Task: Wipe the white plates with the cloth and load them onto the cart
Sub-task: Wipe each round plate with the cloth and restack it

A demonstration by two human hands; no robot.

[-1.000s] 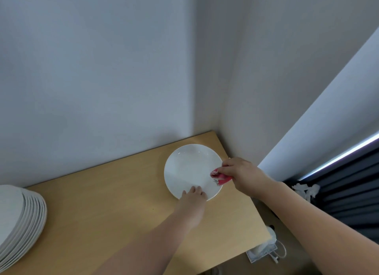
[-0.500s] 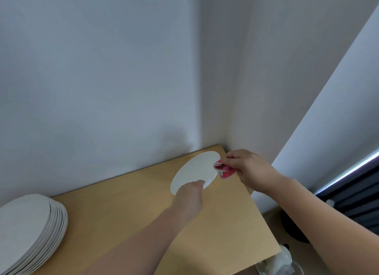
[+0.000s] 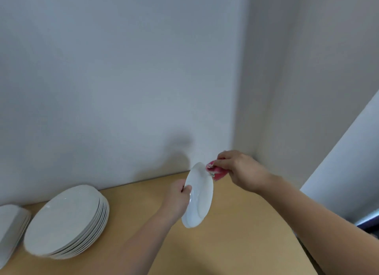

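Observation:
My left hand (image 3: 178, 196) grips the left edge of a white plate (image 3: 200, 196), held up off the wooden table (image 3: 235, 233) and tilted nearly on edge. My right hand (image 3: 241, 169) holds a bunched red cloth (image 3: 215, 171) against the plate's upper right rim. A stack of several white plates (image 3: 65, 221) sits on the table at the left. No cart is in view.
A second stack of white dishes (image 3: 10, 225) lies at the far left edge. The table stands in a corner between two pale walls (image 3: 143, 80). Its right edge (image 3: 303, 252) drops off beside a dark strip at the lower right.
The plate lay flat on the table; my left hand has lifted and tilted it onto its edge. My right hand has risen with the cloth to the upper rim.

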